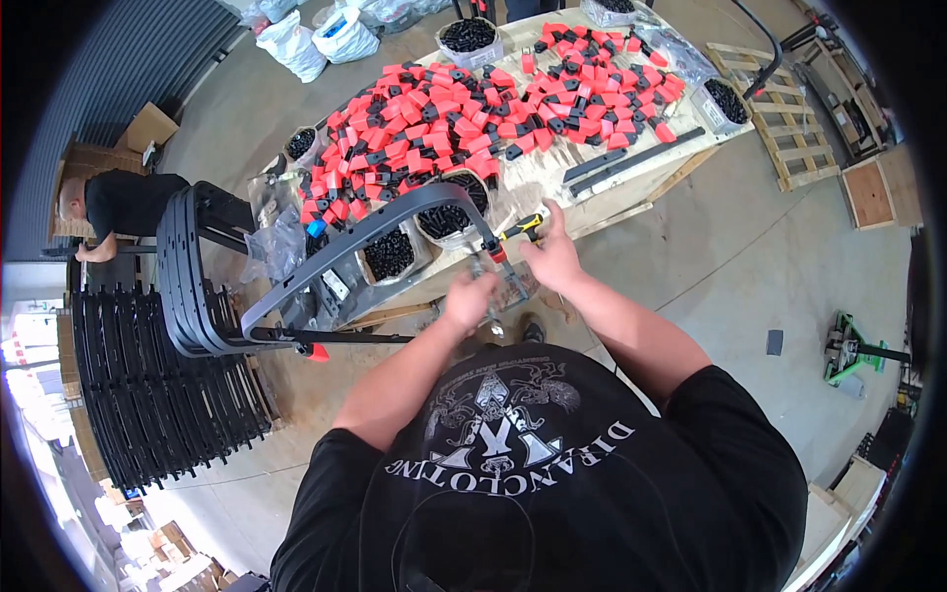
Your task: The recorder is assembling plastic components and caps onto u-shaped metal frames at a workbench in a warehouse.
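A black curved tubular frame [340, 242] arches over the near left of the table. One end, with a red piece [498, 256] on it, comes down beside a grey metal clamp or vise [515, 286] at the table's front edge. At that end my right hand [552, 259] has thumb and finger around the end of a yellow-and-black handle, seemingly a screwdriver [520, 228]. My left hand [472, 299] is smeared by motion, its fingers curled by the metal clamp parts; what it grips is not clear.
Red-and-black plastic parts [414, 118] are heaped across the table [631, 187]. Boxes of small black pieces [388, 255] stand around the heap. Two black bars [641, 158] lie at right. Black frames [168, 385] are stacked at left, where another person [128, 202] bends. A pallet [789, 128] lies at right.
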{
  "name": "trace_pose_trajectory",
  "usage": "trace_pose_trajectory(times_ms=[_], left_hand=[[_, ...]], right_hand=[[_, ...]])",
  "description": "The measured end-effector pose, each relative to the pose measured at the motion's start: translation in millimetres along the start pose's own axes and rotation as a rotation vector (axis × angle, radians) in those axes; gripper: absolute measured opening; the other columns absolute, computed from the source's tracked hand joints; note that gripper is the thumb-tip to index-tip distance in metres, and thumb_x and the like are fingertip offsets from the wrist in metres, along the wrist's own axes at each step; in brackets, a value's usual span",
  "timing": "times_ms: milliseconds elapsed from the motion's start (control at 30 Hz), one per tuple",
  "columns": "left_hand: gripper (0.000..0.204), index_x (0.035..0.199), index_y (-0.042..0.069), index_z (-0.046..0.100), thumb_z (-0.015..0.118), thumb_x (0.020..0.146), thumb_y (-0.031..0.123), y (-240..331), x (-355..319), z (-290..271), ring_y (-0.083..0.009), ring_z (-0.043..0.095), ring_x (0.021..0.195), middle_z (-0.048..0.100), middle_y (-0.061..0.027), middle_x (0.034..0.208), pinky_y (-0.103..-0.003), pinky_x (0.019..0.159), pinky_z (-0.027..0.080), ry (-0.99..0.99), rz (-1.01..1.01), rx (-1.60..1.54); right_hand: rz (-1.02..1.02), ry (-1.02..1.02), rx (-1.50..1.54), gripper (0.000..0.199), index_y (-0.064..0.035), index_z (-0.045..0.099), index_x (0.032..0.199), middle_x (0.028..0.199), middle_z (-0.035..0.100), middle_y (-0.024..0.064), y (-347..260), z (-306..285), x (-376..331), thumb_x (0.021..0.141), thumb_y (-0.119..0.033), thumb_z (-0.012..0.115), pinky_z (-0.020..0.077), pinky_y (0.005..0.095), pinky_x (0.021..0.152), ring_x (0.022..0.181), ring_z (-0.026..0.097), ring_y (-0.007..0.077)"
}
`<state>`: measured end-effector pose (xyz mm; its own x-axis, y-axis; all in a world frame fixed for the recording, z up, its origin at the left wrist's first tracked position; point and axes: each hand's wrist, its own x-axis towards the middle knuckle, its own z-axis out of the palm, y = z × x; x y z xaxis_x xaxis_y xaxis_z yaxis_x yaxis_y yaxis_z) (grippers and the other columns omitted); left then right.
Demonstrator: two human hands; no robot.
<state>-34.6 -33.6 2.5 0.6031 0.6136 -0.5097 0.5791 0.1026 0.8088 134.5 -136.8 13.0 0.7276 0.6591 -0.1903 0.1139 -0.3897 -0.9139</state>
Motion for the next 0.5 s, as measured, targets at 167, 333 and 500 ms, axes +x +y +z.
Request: trace_pose_trajectory(times_ms=[167,333,500], left_hand=[[0.009,0.089,0.002,0.058,0.062,0.092,0.010,-19,-1,-42,-0.0203,0.058,0.055,0.056,-0.0071,0.068,-0.036,0.054,0.052,0.050,-0.195,-0.594],[0.008,0.091,0.002,0.058,0.062,0.091,0.009,-52,-11,-63,-0.0182,0.056,0.055,0.057,-0.0056,0.069,-0.036,0.053,0.051,0.167,-0.217,-0.532],[0.008,0.099,0.004,0.059,0.060,0.092,0.007,-40,-12,-80,-0.0157,0.054,0.052,0.056,-0.0038,0.067,-0.033,0.050,0.049,0.286,-0.186,-0.543]], right_hand=[[0.009,-0.083,-0.245,0.055,-0.0102,0.054,0.128,0.110,0.066,0.0276,0,19,22,0.079,-0.023,0.075,0.0517,0.0477,0.090,0.104,0.065,0.0444],[0.013,-0.057,-0.155,0.060,-0.0080,0.054,0.123,0.111,0.067,0.0262,10,25,27,0.073,-0.028,0.080,0.0524,0.0454,0.091,0.104,0.066,0.0430],[0.266,0.298,0.011,0.073,-0.0014,0.052,0.128,0.113,0.067,0.0218,58,-4,55,0.071,-0.035,0.085,0.0517,0.0393,0.092,0.102,0.066,0.0306]])
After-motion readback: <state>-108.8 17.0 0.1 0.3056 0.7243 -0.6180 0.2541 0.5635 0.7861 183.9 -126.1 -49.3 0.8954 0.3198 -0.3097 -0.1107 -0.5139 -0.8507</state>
